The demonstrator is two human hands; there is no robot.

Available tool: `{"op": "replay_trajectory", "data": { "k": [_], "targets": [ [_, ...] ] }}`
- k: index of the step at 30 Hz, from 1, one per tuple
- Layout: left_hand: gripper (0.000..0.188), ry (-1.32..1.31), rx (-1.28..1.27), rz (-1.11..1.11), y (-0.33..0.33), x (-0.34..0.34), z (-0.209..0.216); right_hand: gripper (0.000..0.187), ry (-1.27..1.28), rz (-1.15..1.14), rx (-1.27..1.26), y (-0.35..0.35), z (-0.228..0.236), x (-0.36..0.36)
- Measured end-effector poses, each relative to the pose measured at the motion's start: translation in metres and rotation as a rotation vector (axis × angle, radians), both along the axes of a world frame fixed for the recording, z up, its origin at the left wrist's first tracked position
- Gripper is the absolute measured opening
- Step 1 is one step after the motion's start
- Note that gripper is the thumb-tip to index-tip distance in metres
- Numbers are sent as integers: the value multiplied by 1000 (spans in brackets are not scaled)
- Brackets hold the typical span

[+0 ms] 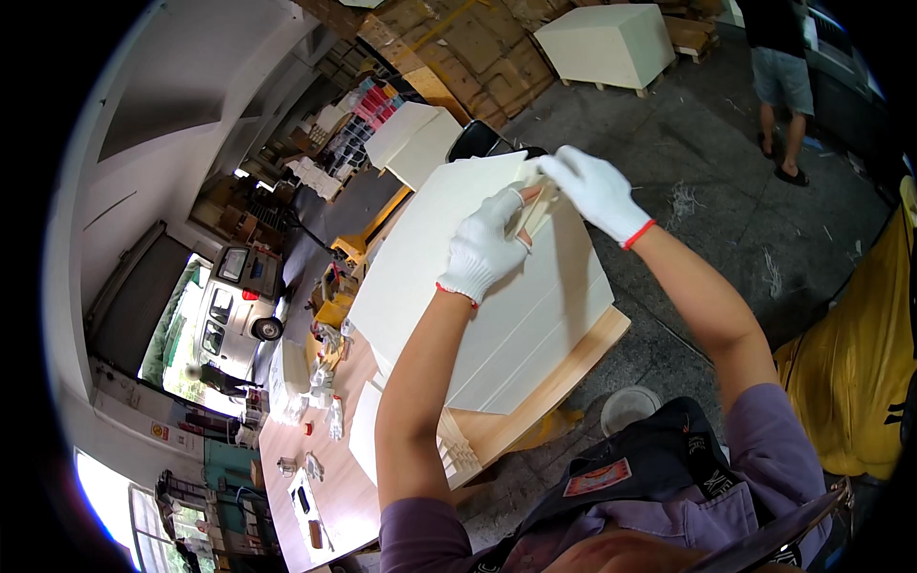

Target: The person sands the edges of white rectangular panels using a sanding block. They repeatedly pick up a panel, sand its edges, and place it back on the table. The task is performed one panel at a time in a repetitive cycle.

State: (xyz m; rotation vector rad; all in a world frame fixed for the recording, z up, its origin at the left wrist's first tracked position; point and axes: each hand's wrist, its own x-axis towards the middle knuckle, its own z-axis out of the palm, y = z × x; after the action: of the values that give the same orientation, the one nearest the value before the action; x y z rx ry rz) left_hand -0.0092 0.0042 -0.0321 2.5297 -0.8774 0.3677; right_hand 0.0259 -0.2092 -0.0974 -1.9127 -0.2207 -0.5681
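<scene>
Toward eight o'clock, one bench [353, 473] shows beside one central white stack [516, 315], above which one gloved left hand [485, 246] and, at two o'clock, one gloved right hand [594, 191] meet. The left grips pale strips [541, 210], uncountable, at one o'clock; the right's hold is unclear. Positioning the strips appears underway, next likely calling for steady fingers.
</scene>
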Motion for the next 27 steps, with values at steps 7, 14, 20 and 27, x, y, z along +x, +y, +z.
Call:
{"op": "replay_trajectory", "data": {
  "k": [7,14,20,27],
  "targets": [
    [42,-118,79,90,4,-2,-6,63,236,55,-527,-23,11,-8],
    [38,-60,177,198,-9,8,1,54,-64,53,-717,-25,14,-6],
    [37,-40,195,244,-13,29,-3,47,-449,46,-743,-24,18,6],
    [41,71,-78,147,-2,10,-9,51,83,231,-84,2,23,-4]
  ]
}}
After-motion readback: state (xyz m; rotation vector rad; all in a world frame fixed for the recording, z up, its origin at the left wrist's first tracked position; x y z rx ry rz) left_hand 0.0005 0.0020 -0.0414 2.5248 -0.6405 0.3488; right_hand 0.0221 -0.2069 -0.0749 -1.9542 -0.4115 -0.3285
